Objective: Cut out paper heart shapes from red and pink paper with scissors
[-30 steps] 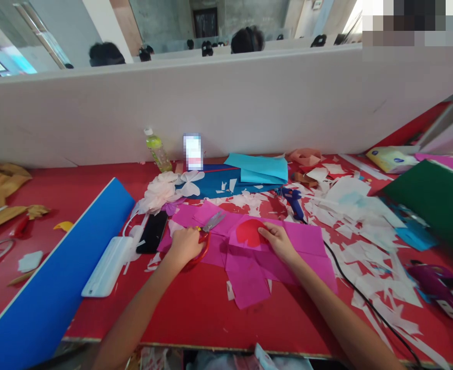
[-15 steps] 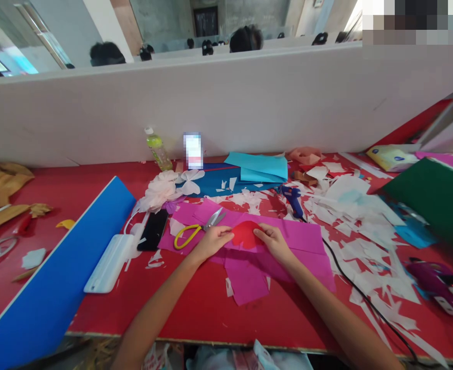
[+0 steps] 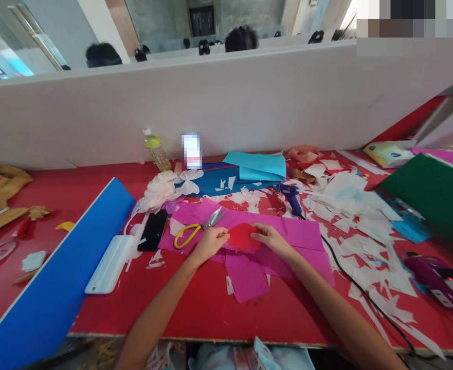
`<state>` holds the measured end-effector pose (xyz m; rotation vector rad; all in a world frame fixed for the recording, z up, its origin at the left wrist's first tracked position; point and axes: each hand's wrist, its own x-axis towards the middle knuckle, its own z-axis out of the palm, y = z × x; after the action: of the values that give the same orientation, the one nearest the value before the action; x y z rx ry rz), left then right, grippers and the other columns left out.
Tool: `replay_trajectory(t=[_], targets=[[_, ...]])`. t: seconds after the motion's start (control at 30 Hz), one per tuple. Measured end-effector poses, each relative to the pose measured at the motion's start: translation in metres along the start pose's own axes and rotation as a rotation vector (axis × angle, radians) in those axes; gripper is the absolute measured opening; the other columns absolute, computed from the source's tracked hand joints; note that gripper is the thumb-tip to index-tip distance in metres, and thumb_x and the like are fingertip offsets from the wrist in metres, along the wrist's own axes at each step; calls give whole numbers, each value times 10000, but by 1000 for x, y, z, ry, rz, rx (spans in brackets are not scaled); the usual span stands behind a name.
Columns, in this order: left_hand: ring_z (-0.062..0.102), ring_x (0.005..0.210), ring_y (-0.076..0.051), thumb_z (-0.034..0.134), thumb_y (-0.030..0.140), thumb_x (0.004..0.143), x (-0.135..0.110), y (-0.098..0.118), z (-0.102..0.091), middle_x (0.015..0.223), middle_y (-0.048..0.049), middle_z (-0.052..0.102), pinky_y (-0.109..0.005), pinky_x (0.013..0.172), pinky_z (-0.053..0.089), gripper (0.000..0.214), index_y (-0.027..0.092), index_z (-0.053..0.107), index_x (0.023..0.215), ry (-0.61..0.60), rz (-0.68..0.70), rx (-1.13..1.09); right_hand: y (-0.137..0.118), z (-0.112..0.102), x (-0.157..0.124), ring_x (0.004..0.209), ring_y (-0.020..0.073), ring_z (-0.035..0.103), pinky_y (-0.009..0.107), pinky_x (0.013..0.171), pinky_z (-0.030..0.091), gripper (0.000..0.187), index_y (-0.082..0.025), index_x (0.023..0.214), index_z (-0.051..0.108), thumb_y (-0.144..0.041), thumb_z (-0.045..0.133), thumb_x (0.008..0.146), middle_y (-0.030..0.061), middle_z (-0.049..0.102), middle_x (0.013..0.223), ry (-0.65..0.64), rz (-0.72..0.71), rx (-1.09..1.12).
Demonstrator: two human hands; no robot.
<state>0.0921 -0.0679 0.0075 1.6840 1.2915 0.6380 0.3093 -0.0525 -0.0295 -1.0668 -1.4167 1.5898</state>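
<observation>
A small red paper piece (image 3: 241,237) lies on the magenta paper sheets (image 3: 299,235) spread over the red table (image 3: 195,313). My left hand (image 3: 210,243) pinches its left edge and my right hand (image 3: 270,238) pinches its right edge. Yellow-handled scissors (image 3: 195,229) rest on the magenta paper just left of my left hand, with nothing touching them.
A black phone (image 3: 153,230), a white flat box (image 3: 109,264) and a blue board (image 3: 52,288) lie at the left. A blue glue gun (image 3: 291,198) with a black cord (image 3: 361,298), white paper scraps (image 3: 349,205), a green sheet (image 3: 434,198) and a purple tool (image 3: 434,277) lie at the right. A white divider (image 3: 226,97) stands behind.
My left hand let go of the scissors, which now lie on the magenta paper, and moved right to the red piece. Both hands now pinch that piece.
</observation>
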Motion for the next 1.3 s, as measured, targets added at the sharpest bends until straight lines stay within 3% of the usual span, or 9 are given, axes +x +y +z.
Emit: replay_trajectory(t=[0.17, 0.47, 0.6, 0.7, 0.8, 0.93, 1.0, 1.13, 1.3], targets=[[286, 547, -96, 430, 302, 757, -3, 0, 2, 544, 58, 267, -250, 529, 187, 257, 195, 300, 564, 6, 10, 44, -4, 0, -2, 805, 201, 623, 320, 735, 455, 374, -177, 984, 666, -420, 678, 700, 58, 699, 936, -9, 32, -7], [309, 538, -95, 433, 272, 767, -2, -1, 7, 524, 59, 283, -249, 522, 190, 260, 191, 314, 551, -3, 27, 84, -3, -2, 0, 620, 145, 527, 274, 603, 379, 277, -167, 772, 655, -439, 626, 728, 12, 633, 699, 12, -31, -146], [380, 530, -102, 443, 267, 788, -4, 2, 3, 525, 49, 390, -238, 517, 249, 245, 170, 452, 563, -12, 28, 79, -5, -1, -1, 600, 133, 484, 270, 584, 347, 262, -171, 748, 642, -430, 604, 751, 2, 601, 680, 58, -77, -225], [534, 614, -142, 477, 278, 806, -6, 5, 1, 675, -1, 609, -238, 563, 373, 226, 146, 648, 875, 7, -13, 3, -5, 0, -2, 590, 133, 477, 270, 574, 345, 271, -174, 746, 638, -441, 600, 759, -2, 588, 663, 89, -96, -224], [621, 741, -180, 512, 331, 821, -5, 4, -1, 868, -64, 695, -261, 634, 458, 416, 138, 583, 1183, -13, -30, -105, -5, 2, -3, 610, 143, 502, 274, 582, 369, 287, -176, 745, 641, -463, 621, 742, 7, 602, 674, 120, -93, -173], [602, 1023, -232, 585, 362, 790, -1, -2, 1, 1158, -108, 652, -313, 848, 476, 414, 143, 617, 1139, -29, -8, -146, -6, 6, -3, 672, 171, 559, 288, 616, 417, 309, -177, 762, 654, -480, 650, 702, 29, 648, 736, 128, -56, -97], [580, 1074, -239, 607, 345, 772, 0, -4, 2, 1197, -107, 635, -324, 893, 458, 415, 147, 618, 1137, -31, -15, -140, -7, 9, -4, 677, 176, 573, 292, 622, 427, 304, -180, 775, 661, -474, 647, 699, 31, 660, 747, 126, -47, -93], [609, 861, -205, 560, 354, 796, 0, -6, 4, 956, -78, 686, -295, 753, 466, 289, 125, 659, 943, -45, -5, -160, -8, 11, -5, 666, 177, 580, 292, 609, 429, 295, -177, 768, 664, -465, 627, 713, 35, 666, 740, 126, -51, -117], [495, 640, -134, 525, 384, 805, -1, -6, 3, 681, 4, 577, -237, 580, 375, 274, 128, 618, 776, -43, 7, -160, -4, 10, -3, 688, 183, 590, 299, 636, 442, 275, -182, 776, 665, -447, 625, 715, 33, 676, 747, 124, -56, -137]])
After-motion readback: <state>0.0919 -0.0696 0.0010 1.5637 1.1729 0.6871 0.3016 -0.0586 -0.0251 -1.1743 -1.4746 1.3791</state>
